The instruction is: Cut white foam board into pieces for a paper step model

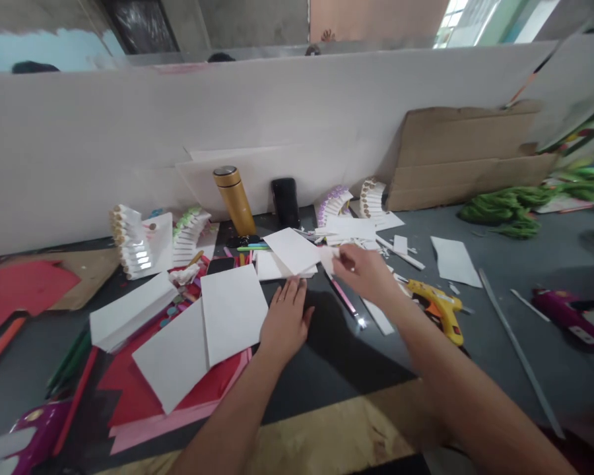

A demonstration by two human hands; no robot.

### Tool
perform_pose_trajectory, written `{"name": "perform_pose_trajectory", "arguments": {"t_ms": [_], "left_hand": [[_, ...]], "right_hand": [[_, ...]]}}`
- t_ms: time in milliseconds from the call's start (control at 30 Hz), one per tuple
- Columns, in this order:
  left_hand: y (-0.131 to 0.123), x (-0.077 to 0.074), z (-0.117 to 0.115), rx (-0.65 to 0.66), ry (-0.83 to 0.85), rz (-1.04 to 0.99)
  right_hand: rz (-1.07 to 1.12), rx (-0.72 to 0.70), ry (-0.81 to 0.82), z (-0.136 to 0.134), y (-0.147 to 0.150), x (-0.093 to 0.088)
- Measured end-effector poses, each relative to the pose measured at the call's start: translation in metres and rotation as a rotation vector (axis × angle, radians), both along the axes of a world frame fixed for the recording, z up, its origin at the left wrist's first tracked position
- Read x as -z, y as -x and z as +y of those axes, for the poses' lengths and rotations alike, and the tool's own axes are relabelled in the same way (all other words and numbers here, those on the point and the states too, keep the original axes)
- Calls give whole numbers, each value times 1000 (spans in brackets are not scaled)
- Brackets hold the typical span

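My left hand (pixel 288 320) lies flat on the dark tabletop with its fingers stretched out. Its fingertips are close to the lower edge of a stack of white cards (pixel 293 251), and a white sheet (pixel 235 313) lies just left of it. My right hand (pixel 363 269) is closed in a pinch on a small white paper piece (pixel 329 258), beside the right corner of the top card. Below the right hand a pink pen (pixel 344 295) rests on the table, next to a white paper strip (pixel 379 316).
A yellow glue gun (pixel 438 307) lies right of my right forearm. Behind stand a gold bottle (pixel 236 201), a black phone (pixel 286 201) and a cardboard sheet (pixel 465 155). Red paper (pixel 133 386) lies left, a metal ruler (pixel 522 356) and green yarn (pixel 502 208) right.
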State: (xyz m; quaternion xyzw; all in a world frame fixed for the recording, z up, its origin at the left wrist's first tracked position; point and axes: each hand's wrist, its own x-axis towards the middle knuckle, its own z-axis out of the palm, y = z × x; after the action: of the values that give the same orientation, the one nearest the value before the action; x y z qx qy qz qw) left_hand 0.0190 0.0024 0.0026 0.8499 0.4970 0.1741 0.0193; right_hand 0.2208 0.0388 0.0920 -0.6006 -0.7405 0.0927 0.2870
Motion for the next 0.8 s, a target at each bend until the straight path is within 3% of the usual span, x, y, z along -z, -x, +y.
{"name": "perform_pose_trajectory", "arguments": {"t_ms": [67,133,233,300,433,567,700,800], "left_hand": [[1,2,1,7,8,-88],[4,2,1,14,16,-232],[7,-1,-2,-14,84,-517],[7,-4,-4,-7,216,-720],[2,-3,-7,41,463,-973],[-3,1,-10,93,485,-971],[-4,1,-11,60,479,-964],[-1,-1,-10,-35,465,-930]], "right_hand": [[111,-91,114,-27,-1,9],[280,-134,261,-37,-2,24],[564,-121,447,-32,-3,48],[708,-124,500,-26,-2,59],[865,-238,485,-25,3,67],[872,-289,490,-30,9,69],[865,-235,413,-27,7,71],[827,-102,278,-21,-5,72]]}}
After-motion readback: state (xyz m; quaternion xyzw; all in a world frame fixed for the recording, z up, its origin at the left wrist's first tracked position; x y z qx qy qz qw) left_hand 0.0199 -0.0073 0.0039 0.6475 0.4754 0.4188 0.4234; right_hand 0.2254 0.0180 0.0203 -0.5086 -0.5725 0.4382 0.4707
